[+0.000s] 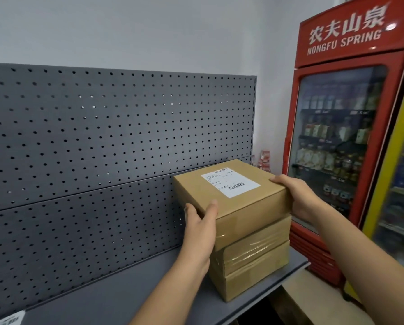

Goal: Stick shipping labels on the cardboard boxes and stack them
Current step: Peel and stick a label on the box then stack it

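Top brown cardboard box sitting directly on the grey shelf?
No, the top brown cardboard box rests on taped cardboard boxes that stand on the grey shelf, with left hand and right hand gripping it.

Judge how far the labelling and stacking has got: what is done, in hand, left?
Done: a shipping label is stuck on the top cardboard box, which appears to rest on the taped boxes on the grey shelf. In hand: the left hand and right hand grip its sides. Left: letting go. Any labels on the taped boxes are hidden.

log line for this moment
left hand: grips top box | right hand: grips top box | label: on its top | top box: on taped boxes | base: grey shelf
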